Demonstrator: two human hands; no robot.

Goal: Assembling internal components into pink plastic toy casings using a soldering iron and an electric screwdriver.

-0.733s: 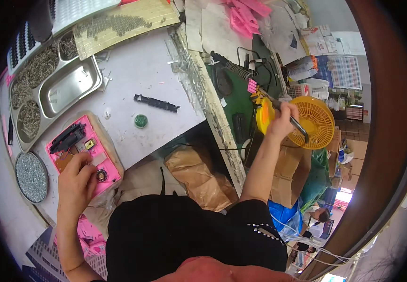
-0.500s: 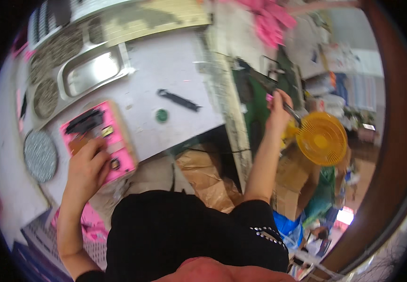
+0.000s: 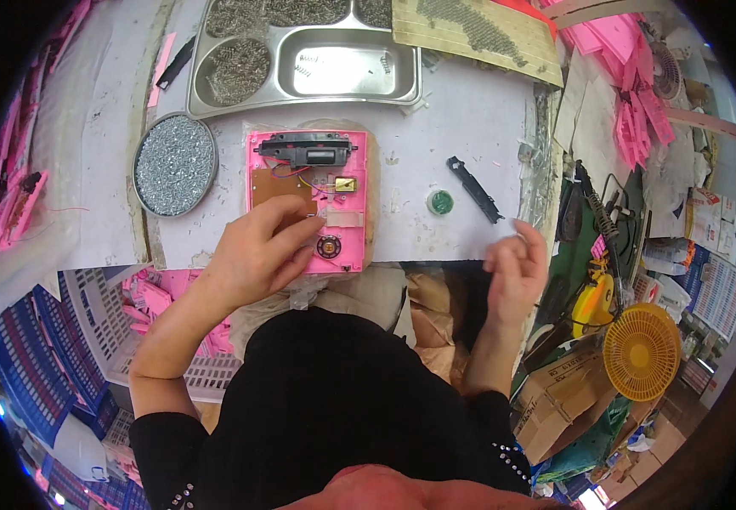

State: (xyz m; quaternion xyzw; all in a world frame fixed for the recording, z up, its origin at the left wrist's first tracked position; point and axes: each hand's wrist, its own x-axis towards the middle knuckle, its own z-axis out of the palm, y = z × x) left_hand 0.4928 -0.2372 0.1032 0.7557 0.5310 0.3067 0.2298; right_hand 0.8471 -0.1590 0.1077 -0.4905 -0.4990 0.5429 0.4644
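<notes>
On the worktop [image 3: 419, 242], pink casing [image 3: 353, 242] is overlapped by left fingers [image 3: 300, 234], grip unclear; unclenched, empty right fingers [image 3: 531, 244] are kept apart.

Cardboard box [image 3: 565, 399]: printed in dark letters (too small to read).

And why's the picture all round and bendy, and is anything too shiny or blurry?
In the head view, the fisheye lens bends straight edges near the rim and leaves black corners; in the head view, glare whitens part of the steel tray; in the head view, the right hand looks slightly soft, while the pink case is fairly sharp.
</notes>
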